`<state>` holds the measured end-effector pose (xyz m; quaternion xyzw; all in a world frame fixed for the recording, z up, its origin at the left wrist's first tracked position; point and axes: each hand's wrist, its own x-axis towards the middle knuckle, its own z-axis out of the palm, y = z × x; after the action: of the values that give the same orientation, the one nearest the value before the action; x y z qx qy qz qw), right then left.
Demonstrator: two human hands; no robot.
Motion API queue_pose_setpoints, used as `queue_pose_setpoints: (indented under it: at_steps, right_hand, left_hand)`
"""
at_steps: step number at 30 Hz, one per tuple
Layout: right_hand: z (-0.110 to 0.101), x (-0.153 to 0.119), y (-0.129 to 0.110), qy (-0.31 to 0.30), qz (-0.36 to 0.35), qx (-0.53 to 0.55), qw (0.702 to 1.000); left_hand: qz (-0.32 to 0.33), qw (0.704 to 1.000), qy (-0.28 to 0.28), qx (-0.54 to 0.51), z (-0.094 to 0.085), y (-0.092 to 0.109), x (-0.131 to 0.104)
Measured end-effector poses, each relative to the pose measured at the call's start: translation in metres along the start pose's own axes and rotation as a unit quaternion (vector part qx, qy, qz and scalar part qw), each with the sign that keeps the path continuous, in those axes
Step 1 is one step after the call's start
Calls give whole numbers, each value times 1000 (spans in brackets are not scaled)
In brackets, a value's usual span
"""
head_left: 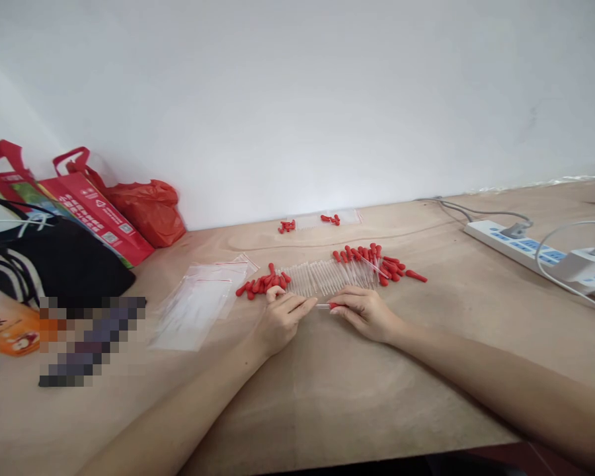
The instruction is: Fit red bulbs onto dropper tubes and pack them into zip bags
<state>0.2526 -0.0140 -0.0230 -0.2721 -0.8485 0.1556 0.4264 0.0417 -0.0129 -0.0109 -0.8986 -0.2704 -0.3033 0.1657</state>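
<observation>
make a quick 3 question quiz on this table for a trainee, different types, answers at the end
1. Which hand grips the red bulb on the held clear tube?
2. True or false: a grey plug sits in the power strip.
3. Seen from the camera, the flat clear bags lie on which side of the row of tubes: a) left, b) right, c) far side?

Key: 1. right hand; 2. true; 3. a.

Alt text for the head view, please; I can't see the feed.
The left hand holds a clear tube, its other end meeting a red bulb pinched in the right hand. Just beyond lies a row of tubes with more bulbs at both ends; clear bags lie left, a power strip right.
</observation>
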Motion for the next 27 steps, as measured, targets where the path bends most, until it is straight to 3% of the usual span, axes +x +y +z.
queue_pose_setpoints:
  at_steps: [13,27]
  right_hand:
    - [0,-1,2,1,-26,-11,1000]
    - [2,3,-1,-50,-53,-83,994]
  left_hand:
    - [28,999,-3,22,-2,5,1]
    - [33,999,-6,17,-1,13,6]
